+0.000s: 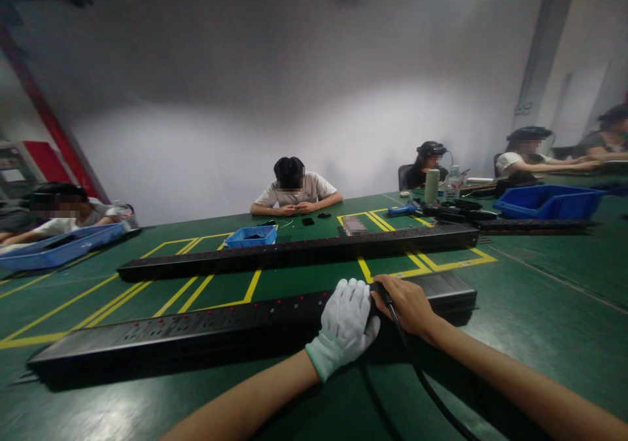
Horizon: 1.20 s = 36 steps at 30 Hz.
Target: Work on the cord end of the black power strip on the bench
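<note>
A long black power strip (196, 330) with a row of outlets and small red parts lies across the near side of the table. My left hand (343, 326), in a white glove, is laid over its right half, fingers curled across the top toward the far edge and thumb on the near side. Beside it, my bare right hand (405, 303) pinches the end of a black cable (417, 369) against the strip's top. The cable runs down toward the lower right. My fingers hide the cable's tip, so I cannot tell whether it is plugged in.
A second power strip (304, 251) lies parallel beyond, over yellow tape lines on the green table (540, 336). Blue bins (250, 237) stand farther back and at both sides. A blue tool (405, 210) and a green bottle (432, 186) lie right. Several people sit around.
</note>
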Tool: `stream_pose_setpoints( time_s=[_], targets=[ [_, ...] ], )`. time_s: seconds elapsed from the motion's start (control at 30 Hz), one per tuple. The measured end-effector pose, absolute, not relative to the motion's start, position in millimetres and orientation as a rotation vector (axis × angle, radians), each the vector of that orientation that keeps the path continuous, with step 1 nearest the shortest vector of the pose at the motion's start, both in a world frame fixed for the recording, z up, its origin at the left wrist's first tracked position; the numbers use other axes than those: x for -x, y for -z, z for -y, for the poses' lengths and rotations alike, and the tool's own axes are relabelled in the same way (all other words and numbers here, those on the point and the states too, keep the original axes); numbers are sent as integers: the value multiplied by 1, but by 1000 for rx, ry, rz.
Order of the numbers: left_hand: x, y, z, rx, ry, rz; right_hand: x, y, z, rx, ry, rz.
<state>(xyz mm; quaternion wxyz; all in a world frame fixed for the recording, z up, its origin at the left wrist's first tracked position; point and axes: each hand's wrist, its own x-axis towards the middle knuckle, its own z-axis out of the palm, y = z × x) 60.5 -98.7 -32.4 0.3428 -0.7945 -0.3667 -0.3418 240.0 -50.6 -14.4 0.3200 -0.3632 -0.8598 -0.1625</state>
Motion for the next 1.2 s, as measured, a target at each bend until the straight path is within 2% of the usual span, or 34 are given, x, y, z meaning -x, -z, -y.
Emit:
stream_pose_setpoints(
  time_s=[1.2],
  targets=[
    [-59,34,98,2065,899,941,-240,16,50,944,453,2235]
  ],
)
